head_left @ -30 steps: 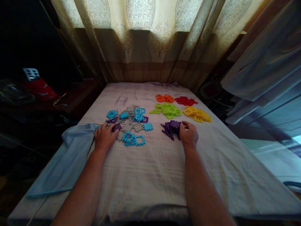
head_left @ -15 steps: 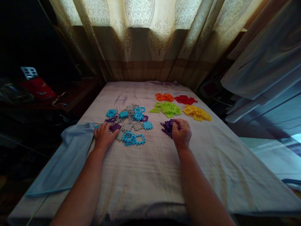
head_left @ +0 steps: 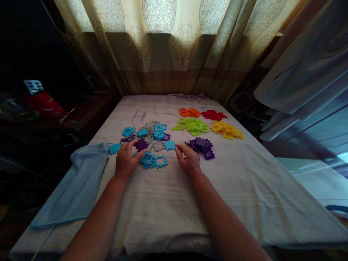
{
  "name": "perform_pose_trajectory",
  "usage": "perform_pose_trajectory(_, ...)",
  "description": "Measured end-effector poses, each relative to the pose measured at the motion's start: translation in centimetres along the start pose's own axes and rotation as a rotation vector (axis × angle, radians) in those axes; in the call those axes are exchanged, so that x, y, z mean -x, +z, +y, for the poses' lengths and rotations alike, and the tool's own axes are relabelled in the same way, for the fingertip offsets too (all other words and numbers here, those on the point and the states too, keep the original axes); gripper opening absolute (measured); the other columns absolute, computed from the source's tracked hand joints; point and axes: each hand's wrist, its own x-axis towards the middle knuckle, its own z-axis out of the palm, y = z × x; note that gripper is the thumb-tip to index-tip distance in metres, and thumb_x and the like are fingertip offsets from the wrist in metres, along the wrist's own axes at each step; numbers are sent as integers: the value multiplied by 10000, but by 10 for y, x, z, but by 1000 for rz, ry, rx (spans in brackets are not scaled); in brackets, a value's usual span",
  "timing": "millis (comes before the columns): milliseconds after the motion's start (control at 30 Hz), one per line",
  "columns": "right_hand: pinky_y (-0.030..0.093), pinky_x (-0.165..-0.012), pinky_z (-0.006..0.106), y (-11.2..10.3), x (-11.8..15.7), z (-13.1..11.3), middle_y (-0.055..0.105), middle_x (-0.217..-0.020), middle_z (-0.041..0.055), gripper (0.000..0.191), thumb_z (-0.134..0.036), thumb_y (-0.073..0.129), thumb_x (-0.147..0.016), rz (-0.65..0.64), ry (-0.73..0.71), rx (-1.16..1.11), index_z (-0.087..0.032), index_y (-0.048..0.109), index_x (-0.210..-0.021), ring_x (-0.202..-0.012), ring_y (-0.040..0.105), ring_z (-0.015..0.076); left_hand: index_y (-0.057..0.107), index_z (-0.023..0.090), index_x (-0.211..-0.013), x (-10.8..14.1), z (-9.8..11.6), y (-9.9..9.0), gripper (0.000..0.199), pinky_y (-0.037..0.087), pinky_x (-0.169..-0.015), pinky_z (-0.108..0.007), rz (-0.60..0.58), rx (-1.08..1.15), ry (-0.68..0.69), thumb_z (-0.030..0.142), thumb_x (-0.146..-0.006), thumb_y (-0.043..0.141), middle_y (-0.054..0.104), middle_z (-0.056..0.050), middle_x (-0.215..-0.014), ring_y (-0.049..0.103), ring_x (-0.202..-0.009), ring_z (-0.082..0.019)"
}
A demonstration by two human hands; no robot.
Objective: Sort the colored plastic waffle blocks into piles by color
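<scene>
L hand (head_left: 127, 159) pinches 1 purple toothed tile (head_left: 141, 145). R hand (head_left: 189, 159) at edge of 1 blue toothed tile (head_left: 169, 145), can't tell if gripped; purple pile (head_left: 202, 144) just beside.

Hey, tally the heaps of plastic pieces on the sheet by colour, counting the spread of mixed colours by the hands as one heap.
Orange heap: 1
Red heap: 1
Green heap: 1
Yellow heap: 1
Purple heap: 1
Mixed heap of blue, grey and purple: 1
Total: 6
</scene>
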Motion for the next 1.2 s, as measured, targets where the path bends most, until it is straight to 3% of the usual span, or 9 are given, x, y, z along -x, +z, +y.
perform_pose_trajectory(133, 539, -727, 299, 9, 4, -7, 754, -876, 43, 348, -430, 537, -855, -82, 114, -145, -222, 701, -1081, -728, 680, 173, 579, 190, -1230, 7, 28, 10, 510, 418, -1065, -416, -21, 69, 218, 564, -883, 549, 674, -117, -1223, 602, -1165, -270)
perform_pose_trajectory(233, 534, -685, 282, 18, 7, -10, 742, -826, 27, 387, -460, 568, -826, -101, 171, -297, -209, 687, -1096, -699, 673, 165, 579, 199, -1251, 10, 39, 16, 519, 408, -1089, -443, -63, 86, 300, 562, -881, 568, 671, -119, -1239, 597, -1188, -277)
perform_pose_trajectory(367, 525, -669, 278, 22, 8, -8, 711, -732, -7, 316, -418, 570, -799, -113, 188, -360, -223, 706, -1008, -659, 649, 159, 557, 201, -1295, 14, 43, 21, 545, 418, -1089, -453, -77, 106, 347, 561, -886, 568, 660, -127, -1267, 588, -1213, -281)
perform_pose_trajectory(500, 528, -701, 294, 21, 6, -7, 721, -775, 9, 285, -405, 538, -812, -102, 210, -361, -221, 712, -943, -684, 648, 163, 537, 204, -1327, 15, 44, 24, 546, 453, -1057, -442, -84, 128, 379, 538, -896, 564, 652, -128, -1285, 592, -1209, -277)
perform_pose_trajectory(767, 512, -658, 278, 23, 8, -9, 705, -816, 8, 310, -382, 644, -755, -146, 222, -280, -218, 708, -1011, -625, 598, 134, 545, 220, -1318, 16, 45, 28, 522, 474, -1032, -445, -115, 146, 358, 533, -900, 562, 665, -121, -1263, 617, -1169, -272)
perform_pose_trajectory(933, 495, -661, 281, 22, 7, -6, 706, -774, 12, 218, -395, 570, -783, -160, 217, -268, -216, 685, -831, -647, 614, 149, 519, 216, -1344, 16, 46, 26, 535, 459, -1058, -439, -141, 162, 415, 528, -911, 544, 645, -123, -1307, 596, -1214, -260)
perform_pose_trajectory(1033, 494, -634, 277, 7, -2, 4, 682, -699, 6, 270, -433, 532, -799, -119, 220, -256, -212, 684, -840, -623, 602, 156, 506, 213, -1361, 4, 32, 20, 543, 404, -1103, -459, -123, 94, 340, 512, -909, 535, 603, -129, -1370, 542, -1285, -273)
perform_pose_trajectory(1133, 520, -661, 305, -22, -16, 21, 724, -819, 51, 387, -487, 516, -797, 42, 260, -223, -188, 713, -943, -702, 638, 185, 512, 189, -1355, -16, 0, 11, 498, 365, -1118, -469, -48, -40, 114, 440, -926, 476, 568, -143, -1406, 500, -1323, -282)
perform_pose_trajectory(1200, 535, -692, 331, -43, -24, 34, 742, -910, 75, 425, -491, 490, -802, 130, 300, -196, -182, 726, -974, -766, 662, 208, 542, 175, -1330, -27, -24, 5, 491, 356, -1112, -476, -66, -158, -50, 405, -899, 487, 560, -161, -1408, 496, -1317, -306)
